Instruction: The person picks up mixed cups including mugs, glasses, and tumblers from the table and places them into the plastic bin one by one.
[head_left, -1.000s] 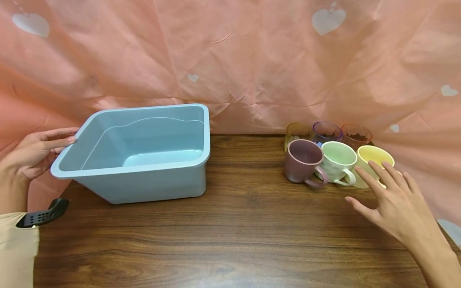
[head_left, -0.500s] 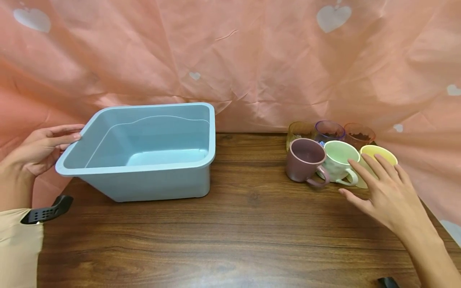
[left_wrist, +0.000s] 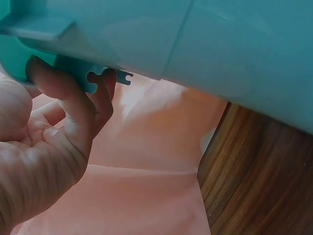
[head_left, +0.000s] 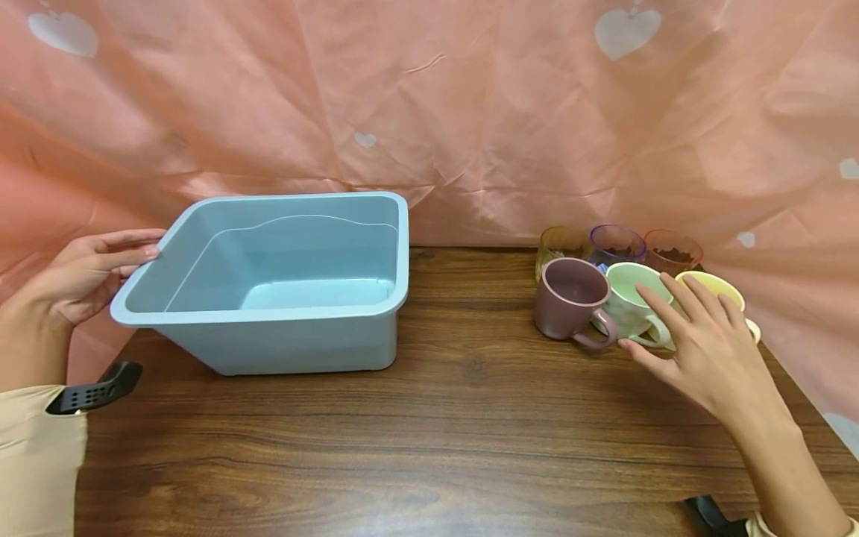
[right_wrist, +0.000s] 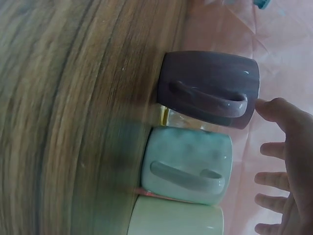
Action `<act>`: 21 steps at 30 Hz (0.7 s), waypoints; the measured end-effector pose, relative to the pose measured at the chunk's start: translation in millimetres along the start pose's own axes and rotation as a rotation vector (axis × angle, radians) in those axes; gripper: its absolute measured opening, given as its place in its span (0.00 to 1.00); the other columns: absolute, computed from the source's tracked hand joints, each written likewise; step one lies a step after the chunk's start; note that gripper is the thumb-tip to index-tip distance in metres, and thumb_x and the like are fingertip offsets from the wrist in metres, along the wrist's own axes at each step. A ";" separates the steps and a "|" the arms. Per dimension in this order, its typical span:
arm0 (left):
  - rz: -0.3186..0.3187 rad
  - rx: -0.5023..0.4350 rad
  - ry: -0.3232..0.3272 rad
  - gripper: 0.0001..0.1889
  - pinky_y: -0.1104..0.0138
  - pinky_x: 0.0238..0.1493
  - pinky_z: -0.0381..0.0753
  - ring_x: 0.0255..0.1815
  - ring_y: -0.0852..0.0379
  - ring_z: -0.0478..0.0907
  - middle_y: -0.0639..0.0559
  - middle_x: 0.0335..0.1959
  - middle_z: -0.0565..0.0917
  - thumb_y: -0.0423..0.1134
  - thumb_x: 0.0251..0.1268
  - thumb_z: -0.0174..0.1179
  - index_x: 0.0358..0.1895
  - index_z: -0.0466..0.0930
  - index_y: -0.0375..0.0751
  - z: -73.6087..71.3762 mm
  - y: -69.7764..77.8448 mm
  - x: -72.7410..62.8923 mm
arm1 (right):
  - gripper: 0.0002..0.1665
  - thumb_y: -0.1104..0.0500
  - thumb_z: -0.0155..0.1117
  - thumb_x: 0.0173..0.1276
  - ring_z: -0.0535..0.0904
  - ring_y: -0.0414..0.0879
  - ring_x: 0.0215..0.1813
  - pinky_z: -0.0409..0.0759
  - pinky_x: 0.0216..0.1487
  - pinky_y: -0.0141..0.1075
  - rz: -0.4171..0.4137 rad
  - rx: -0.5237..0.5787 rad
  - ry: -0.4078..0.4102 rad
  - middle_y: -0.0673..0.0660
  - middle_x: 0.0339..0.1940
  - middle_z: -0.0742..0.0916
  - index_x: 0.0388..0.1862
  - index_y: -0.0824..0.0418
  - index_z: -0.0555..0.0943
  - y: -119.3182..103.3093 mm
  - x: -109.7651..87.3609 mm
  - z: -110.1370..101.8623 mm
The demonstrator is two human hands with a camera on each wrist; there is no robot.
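Observation:
My left hand [head_left: 87,272] grips the left rim of a light blue plastic bin [head_left: 309,343]. In the left wrist view its fingers [left_wrist: 68,93] curl under the rim. My right hand [head_left: 711,343], fingers spread and holding nothing, hovers over the right-hand mugs. Below it stand a pale green mug [head_left: 627,309] and a yellow mug [head_left: 721,287], partly hidden by the hand. Left of these stands a purple mug [head_left: 567,306]. In the right wrist view the thumb [right_wrist: 274,110] overlaps the purple mug's rim. All three mugs are upright.
Behind the mugs stand three clear tumblers: yellowish [head_left: 557,240], blue-rimmed [head_left: 617,242] and orange [head_left: 674,246]. Brown wood-grain table [head_left: 436,440] lies between bin and mugs. A pink curtain [head_left: 456,112] with white hearts hangs close along the back.
My right hand has moved left, from over the yellow mug toward the green one. The bin has slid slightly right with my left hand on its rim. The mugs stay put.

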State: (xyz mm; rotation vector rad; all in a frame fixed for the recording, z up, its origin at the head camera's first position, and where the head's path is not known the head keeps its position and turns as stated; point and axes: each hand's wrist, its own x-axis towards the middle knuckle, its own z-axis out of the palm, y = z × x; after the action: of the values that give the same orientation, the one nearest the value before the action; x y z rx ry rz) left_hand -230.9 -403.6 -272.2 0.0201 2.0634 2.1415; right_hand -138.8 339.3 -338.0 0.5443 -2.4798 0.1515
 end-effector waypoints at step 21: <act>-0.004 -0.013 0.000 0.18 0.63 0.25 0.88 0.31 0.55 0.89 0.53 0.39 0.90 0.27 0.80 0.53 0.51 0.89 0.53 4.8 0.2 3.6 | 0.45 0.31 0.63 0.67 0.63 0.71 0.75 0.62 0.67 0.72 0.041 -0.021 -0.083 0.72 0.72 0.73 0.72 0.58 0.73 0.1 11.8 0.5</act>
State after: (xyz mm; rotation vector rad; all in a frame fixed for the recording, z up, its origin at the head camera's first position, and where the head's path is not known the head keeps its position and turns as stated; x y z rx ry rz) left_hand -233.8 -398.3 -272.2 0.0150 2.0475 2.1526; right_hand -147.9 335.2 -331.7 0.5011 -2.5710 0.1213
